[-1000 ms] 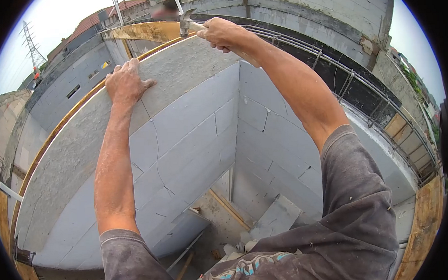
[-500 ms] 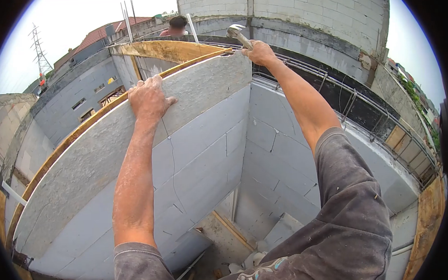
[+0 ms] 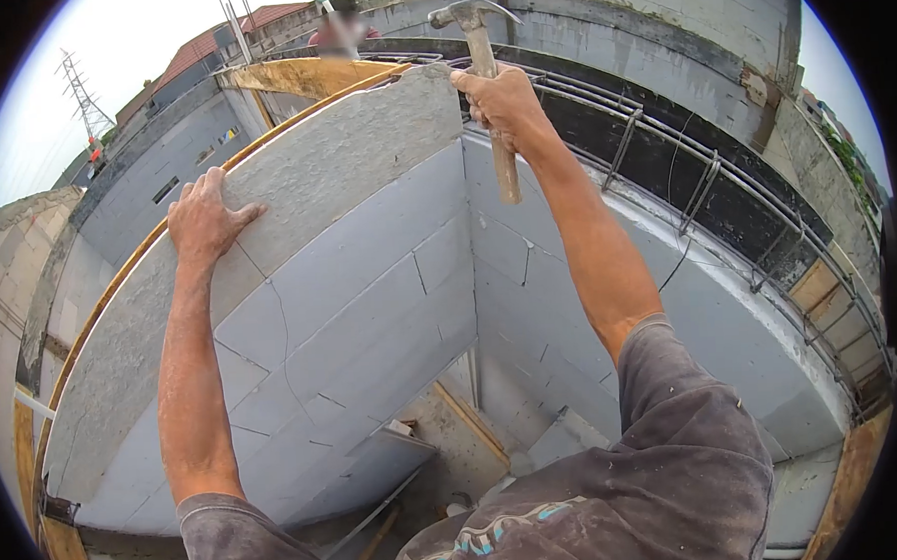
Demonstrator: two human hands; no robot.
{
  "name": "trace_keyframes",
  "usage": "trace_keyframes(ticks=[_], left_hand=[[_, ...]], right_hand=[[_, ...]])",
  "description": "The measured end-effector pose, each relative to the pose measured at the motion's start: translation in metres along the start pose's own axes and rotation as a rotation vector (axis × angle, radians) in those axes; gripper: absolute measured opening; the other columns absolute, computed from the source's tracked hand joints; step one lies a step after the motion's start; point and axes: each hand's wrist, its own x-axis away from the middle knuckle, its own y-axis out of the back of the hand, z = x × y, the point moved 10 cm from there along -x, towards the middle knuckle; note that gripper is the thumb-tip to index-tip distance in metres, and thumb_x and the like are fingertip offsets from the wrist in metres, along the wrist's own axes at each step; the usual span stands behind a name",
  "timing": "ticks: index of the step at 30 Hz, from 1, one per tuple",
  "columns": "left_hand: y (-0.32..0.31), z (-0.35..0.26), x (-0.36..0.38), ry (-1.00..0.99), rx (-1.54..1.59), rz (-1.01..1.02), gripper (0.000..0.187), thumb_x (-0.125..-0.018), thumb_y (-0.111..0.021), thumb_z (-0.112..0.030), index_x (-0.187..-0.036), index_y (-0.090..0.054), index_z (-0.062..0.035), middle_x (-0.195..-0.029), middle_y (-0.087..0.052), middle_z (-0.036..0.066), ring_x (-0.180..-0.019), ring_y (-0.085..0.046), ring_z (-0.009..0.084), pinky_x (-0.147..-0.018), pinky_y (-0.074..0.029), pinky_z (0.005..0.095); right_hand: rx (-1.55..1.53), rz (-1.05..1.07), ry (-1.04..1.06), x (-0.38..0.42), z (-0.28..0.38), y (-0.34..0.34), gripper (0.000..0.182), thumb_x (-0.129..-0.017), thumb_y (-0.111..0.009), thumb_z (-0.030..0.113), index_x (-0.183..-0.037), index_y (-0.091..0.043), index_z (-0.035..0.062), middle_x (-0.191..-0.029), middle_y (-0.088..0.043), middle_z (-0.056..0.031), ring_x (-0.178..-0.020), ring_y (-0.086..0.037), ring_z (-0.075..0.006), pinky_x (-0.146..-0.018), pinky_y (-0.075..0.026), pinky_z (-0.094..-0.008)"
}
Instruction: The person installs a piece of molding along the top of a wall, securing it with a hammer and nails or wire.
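Observation:
My right hand is wrapped around the wooden handle of a claw hammer. The hammer stands nearly upright, its metal head above my fist, beside the wall corner. My left hand rests on the upper edge of a rough grey concrete beam, thumb spread away from the fingers; the fingertips reach toward the far edge. A thin wooden board runs along the beam's far side. Below the beam is a light grey block wall with a thin wire hanging down it.
Tied steel rebar runs along the right wall beside a black panel. Far below lie a timber strip and boards on the floor. Another person is behind the far wall, partly hidden. A wider plank spans beyond the corner.
The hammer has swung from tilted at the far corner to nearly upright, closer to me. My left hand appears farther left along the beam, and the camera view has shifted too.

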Motion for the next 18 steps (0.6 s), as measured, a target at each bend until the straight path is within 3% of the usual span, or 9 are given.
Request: trace_keyframes(ticks=[4, 6, 10, 16, 18], left_hand=[[-0.010, -0.006, -0.018, 0.034, -0.032, 0.128, 0.080, -0.074, -0.074, -0.073, -0.124, -0.065, -0.0110, -0.112, -0.071, 0.013, -0.109, -0.065, 0.0259, -0.090, -0.050, 0.0426], [-0.001, -0.035, -0.037, 0.020, 0.143, 0.092, 0.079, -0.080, -0.068, -0.074, -0.127, -0.064, -0.0103, -0.116, -0.070, 0.015, -0.114, -0.064, 0.0278, -0.096, -0.049, 0.0464], [-0.029, -0.089, -0.083, 0.051, 0.345, 0.144, 0.076, -0.088, -0.058, -0.073, -0.131, -0.062, -0.0112, -0.120, -0.069, 0.014, -0.118, -0.063, 0.0300, -0.104, -0.044, 0.0549], [-0.033, -0.123, -0.069, 0.126, 0.075, 0.031, 0.073, -0.091, -0.053, -0.073, -0.134, -0.061, -0.0148, -0.130, -0.067, 0.012, -0.121, -0.061, 0.0311, -0.101, -0.042, 0.0515], [-0.035, -0.119, -0.067, 0.131, 0.029, -0.026, 0.077, -0.089, -0.051, -0.077, -0.131, -0.063, -0.0135, -0.124, -0.068, 0.012, -0.119, -0.061, 0.0291, -0.103, -0.040, 0.0485]], right_hand=[[-0.366, 0.078, -0.106, 0.065, -0.048, -0.002, 0.020, -0.093, -0.072, 0.017, -0.096, -0.063, -0.0001, -0.063, -0.050, 0.0031, -0.048, -0.044, -0.0050, -0.043, -0.036, -0.0226], [-0.305, 0.148, -0.113, 0.083, -0.082, -0.025, 0.019, -0.094, -0.070, 0.016, -0.098, -0.061, -0.0001, -0.063, -0.049, 0.0034, -0.047, -0.044, -0.0045, -0.042, -0.035, -0.0222], [-0.720, 0.241, -0.341, 0.118, -0.140, -0.086, 0.020, -0.096, -0.069, 0.016, -0.105, -0.058, 0.0019, -0.064, -0.046, 0.0045, -0.047, -0.042, -0.0051, -0.042, -0.035, -0.0231], [-0.944, 0.261, -0.503, 0.145, -0.196, -0.144, 0.021, -0.095, -0.069, 0.017, -0.103, -0.054, 0.0042, -0.066, -0.045, 0.0038, -0.047, -0.041, -0.0062, -0.043, -0.035, -0.0249], [-0.978, 0.260, -0.547, 0.144, -0.211, -0.162, 0.021, -0.095, -0.069, 0.017, -0.103, -0.054, 0.0047, -0.066, -0.046, 0.0031, -0.047, -0.040, -0.0064, -0.043, -0.036, -0.0249]])
